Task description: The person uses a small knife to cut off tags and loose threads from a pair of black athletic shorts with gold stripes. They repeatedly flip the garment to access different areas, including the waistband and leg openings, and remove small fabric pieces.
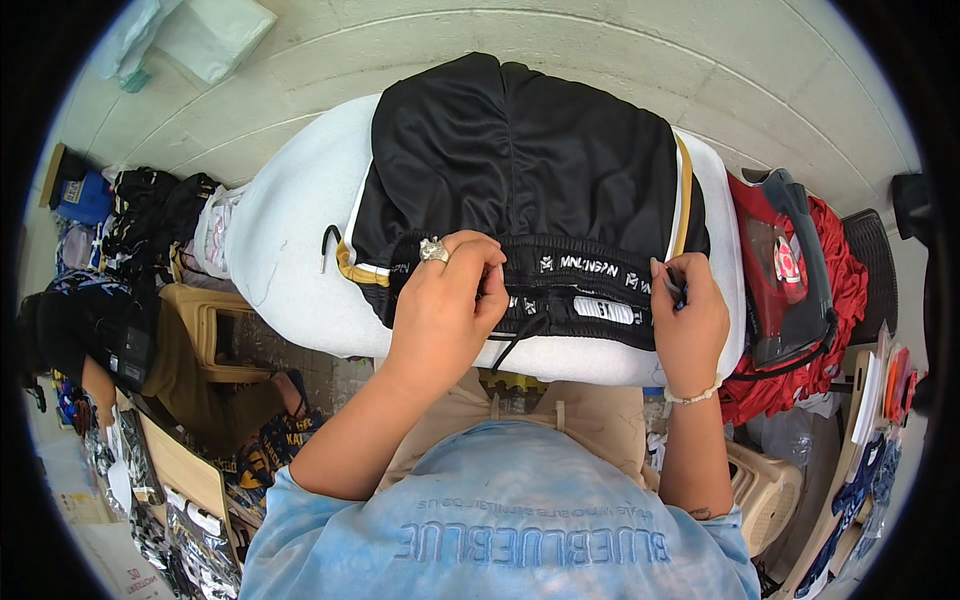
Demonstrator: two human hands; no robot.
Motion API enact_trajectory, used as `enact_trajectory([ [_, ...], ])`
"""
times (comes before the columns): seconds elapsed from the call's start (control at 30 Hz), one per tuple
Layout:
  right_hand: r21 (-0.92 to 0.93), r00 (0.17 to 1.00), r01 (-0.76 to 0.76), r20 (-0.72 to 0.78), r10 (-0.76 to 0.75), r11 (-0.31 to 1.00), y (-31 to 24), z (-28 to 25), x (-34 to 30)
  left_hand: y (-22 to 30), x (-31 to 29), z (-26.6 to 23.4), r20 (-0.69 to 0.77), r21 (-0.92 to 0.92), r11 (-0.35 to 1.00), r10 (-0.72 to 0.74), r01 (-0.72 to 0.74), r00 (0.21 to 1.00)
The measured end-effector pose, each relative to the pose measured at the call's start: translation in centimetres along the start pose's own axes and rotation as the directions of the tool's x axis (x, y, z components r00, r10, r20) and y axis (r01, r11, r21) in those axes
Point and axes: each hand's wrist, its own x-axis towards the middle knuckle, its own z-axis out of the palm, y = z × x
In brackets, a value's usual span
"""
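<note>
Black shorts (520,160) with gold and white side stripes lie spread over a white padded ironing board (300,230), their elastic waistband toward me. My left hand (455,290), with a ring on it, is closed on the waistband near its left part. At the waistband's right end, my right hand (690,305) pinches the edge between thumb and fingers. A white label (605,311) shows inside the band between my hands. One black drawstring end (515,345) hangs at the near edge, and another (328,245) sticks out at the left.
A grey and red clothes iron (790,265) stands at the board's right end, beside red fabric (850,290). Plastic stools (205,325) are at both sides. A person (110,335) bends over packed garments at the left. A wall (620,50) rises behind the board.
</note>
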Motion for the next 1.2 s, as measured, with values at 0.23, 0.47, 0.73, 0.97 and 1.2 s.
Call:
enact_trajectory([
  [0.23,0.007,1.0,-0.002,-0.01,0.002,1.0,0.0,0.0,-0.1,-0.7,0.2,-0.7,0.038,-0.335,0.919,-0.205,0.206,0.978],
  [0.47,0.136,0.997,-0.017,-0.067,0.026,0.991,0.0,0.0,-0.6,-0.4,0.2,-1.2,0.074,-0.274,0.949,-0.142,0.157,0.987],
  [0.73,0.13,0.998,-0.028,-0.06,0.036,0.991,0.2,0.0,-0.7,1.1,0.0,-0.9,0.114,0.116,0.977,0.165,-0.178,0.98],
  [0.97,0.118,0.997,-0.023,-0.064,0.031,0.993,0.1,0.0,-0.7,2.0,0.1,-0.5,0.274,0.341,0.888,0.22,-0.309,0.936],
  [1.2,0.129,0.997,-0.038,-0.056,0.045,0.991,0.1,0.0,-0.7,1.5,-0.3,0.9,0.14,0.334,0.887,0.287,-0.318,0.947],
])
